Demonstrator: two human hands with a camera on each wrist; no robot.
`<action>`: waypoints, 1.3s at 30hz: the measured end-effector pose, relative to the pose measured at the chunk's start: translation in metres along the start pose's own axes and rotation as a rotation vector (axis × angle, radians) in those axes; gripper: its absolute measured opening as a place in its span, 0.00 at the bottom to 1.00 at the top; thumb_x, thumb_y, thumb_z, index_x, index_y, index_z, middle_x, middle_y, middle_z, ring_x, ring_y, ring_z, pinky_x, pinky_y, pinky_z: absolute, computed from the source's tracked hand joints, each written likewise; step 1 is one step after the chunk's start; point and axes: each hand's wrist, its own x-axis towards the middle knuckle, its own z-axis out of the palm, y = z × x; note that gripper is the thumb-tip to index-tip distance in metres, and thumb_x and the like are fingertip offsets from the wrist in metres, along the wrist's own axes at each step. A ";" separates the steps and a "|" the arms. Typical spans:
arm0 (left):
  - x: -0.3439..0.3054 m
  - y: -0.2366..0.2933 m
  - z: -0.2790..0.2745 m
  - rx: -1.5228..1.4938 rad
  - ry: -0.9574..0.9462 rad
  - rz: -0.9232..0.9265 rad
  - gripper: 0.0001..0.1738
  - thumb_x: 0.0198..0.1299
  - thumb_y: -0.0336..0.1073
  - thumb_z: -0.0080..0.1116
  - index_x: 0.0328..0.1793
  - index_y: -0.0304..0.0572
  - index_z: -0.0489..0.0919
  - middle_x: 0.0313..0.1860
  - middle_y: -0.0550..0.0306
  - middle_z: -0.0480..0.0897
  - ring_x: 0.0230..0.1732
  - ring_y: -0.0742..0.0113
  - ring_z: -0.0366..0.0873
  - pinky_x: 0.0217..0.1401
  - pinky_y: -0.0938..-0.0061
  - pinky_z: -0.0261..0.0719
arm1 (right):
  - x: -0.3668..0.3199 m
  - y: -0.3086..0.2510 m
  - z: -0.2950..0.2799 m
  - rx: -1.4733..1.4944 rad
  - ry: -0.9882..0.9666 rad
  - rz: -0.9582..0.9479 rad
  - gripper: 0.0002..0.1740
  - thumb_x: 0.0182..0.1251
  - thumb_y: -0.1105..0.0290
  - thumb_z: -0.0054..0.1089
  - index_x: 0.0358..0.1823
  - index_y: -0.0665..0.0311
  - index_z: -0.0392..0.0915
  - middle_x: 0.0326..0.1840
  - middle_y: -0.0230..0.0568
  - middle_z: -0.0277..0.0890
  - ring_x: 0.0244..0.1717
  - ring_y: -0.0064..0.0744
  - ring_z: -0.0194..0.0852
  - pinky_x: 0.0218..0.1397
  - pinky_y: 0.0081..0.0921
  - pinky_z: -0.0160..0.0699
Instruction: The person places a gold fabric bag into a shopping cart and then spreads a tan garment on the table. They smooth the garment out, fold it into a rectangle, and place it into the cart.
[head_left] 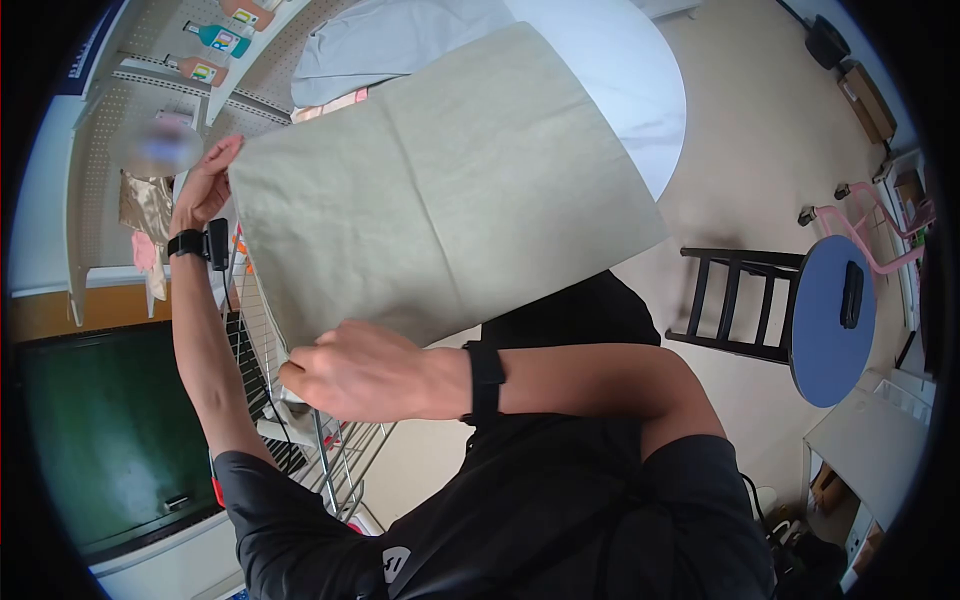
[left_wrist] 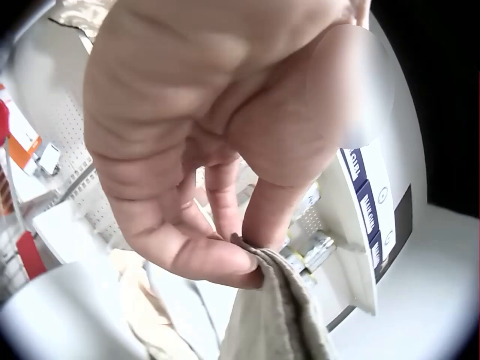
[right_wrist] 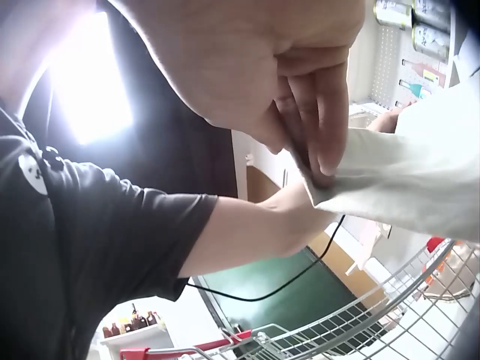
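Note:
A pale grey-beige cloth point(head_left: 440, 190), folded into a wide rectangle like a pillowcase, spreads in front of the body in the head view. My left hand point(head_left: 205, 185) pinches its far left corner. In the left wrist view, thumb and fingertips press together on the layered edge of the cloth point(left_wrist: 262, 322). At the near left corner my right hand point(head_left: 360, 375) grips the fabric, knuckles up. The right wrist view shows that corner of the cloth point(right_wrist: 420, 180) between the thumb and fingers of the right hand point(right_wrist: 262, 67). The cloth's right end extends over the black-clothed lap.
A wire shopping cart point(head_left: 330, 450) stands below the cloth at the left. Behind is a white round table point(head_left: 640, 100) with a grey cloth point(head_left: 400, 40). Bottle-shaped items point(head_left: 217, 38) sit on a shelf at upper left. A blue-topped stool point(head_left: 830, 330) stands right.

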 end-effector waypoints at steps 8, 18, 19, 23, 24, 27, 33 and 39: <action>0.025 0.072 0.093 0.006 -0.342 0.145 0.25 0.84 0.36 0.57 0.78 0.27 0.75 0.70 0.53 0.84 0.67 0.71 0.83 0.74 0.76 0.82 | -0.050 -0.008 -0.105 0.064 0.398 0.202 0.03 0.70 0.73 0.65 0.41 0.64 0.86 0.34 0.44 0.86 0.30 0.49 0.87 0.33 0.40 0.86; 0.099 0.111 0.271 0.579 -0.504 0.361 0.19 0.79 0.32 0.63 0.70 0.34 0.86 0.64 0.58 0.88 0.64 0.72 0.81 0.77 0.76 0.73 | -0.159 0.007 -0.174 0.264 0.799 0.869 0.17 0.80 0.74 0.67 0.67 0.68 0.85 0.41 0.40 0.93 0.39 0.21 0.92 0.40 0.22 0.91; 0.109 0.110 0.284 0.669 -0.484 0.373 0.18 0.79 0.34 0.63 0.69 0.34 0.86 0.61 0.59 0.89 0.62 0.72 0.82 0.76 0.75 0.75 | -0.167 0.011 -0.176 0.274 0.829 0.902 0.18 0.81 0.74 0.67 0.67 0.70 0.85 0.41 0.41 0.93 0.39 0.22 0.92 0.40 0.22 0.92; 0.147 0.102 0.329 0.801 -0.496 0.532 0.16 0.78 0.40 0.67 0.63 0.41 0.90 0.46 0.66 0.90 0.52 0.74 0.84 0.67 0.75 0.77 | -0.192 0.024 -0.179 0.308 0.892 1.004 0.20 0.82 0.74 0.65 0.70 0.76 0.81 0.40 0.43 0.92 0.40 0.26 0.94 0.39 0.21 0.92; 0.149 0.101 0.343 0.844 -0.477 0.586 0.15 0.78 0.41 0.68 0.63 0.42 0.90 0.45 0.67 0.90 0.52 0.75 0.83 0.66 0.75 0.77 | -0.195 0.025 -0.180 0.319 0.902 1.024 0.20 0.82 0.74 0.65 0.70 0.76 0.81 0.40 0.43 0.92 0.39 0.26 0.94 0.39 0.21 0.92; 0.159 0.089 0.367 0.861 -0.411 0.666 0.14 0.77 0.43 0.69 0.57 0.43 0.92 0.44 0.68 0.89 0.50 0.76 0.82 0.62 0.76 0.77 | -0.199 0.025 -0.181 0.365 0.919 1.052 0.20 0.82 0.74 0.64 0.70 0.77 0.81 0.39 0.44 0.92 0.39 0.28 0.95 0.38 0.21 0.91; 0.185 0.059 0.386 0.805 -0.421 0.593 0.14 0.76 0.44 0.71 0.55 0.41 0.92 0.45 0.69 0.89 0.49 0.78 0.82 0.61 0.77 0.77 | -0.203 0.028 -0.181 0.301 0.923 1.073 0.19 0.81 0.76 0.63 0.68 0.76 0.82 0.36 0.44 0.91 0.36 0.28 0.95 0.35 0.20 0.90; 0.186 0.044 0.401 0.741 -0.413 0.521 0.15 0.77 0.45 0.69 0.56 0.42 0.92 0.46 0.70 0.90 0.51 0.79 0.82 0.62 0.78 0.76 | -0.208 0.028 -0.185 0.215 0.886 1.130 0.10 0.81 0.75 0.65 0.55 0.76 0.84 0.32 0.41 0.90 0.29 0.25 0.91 0.29 0.20 0.83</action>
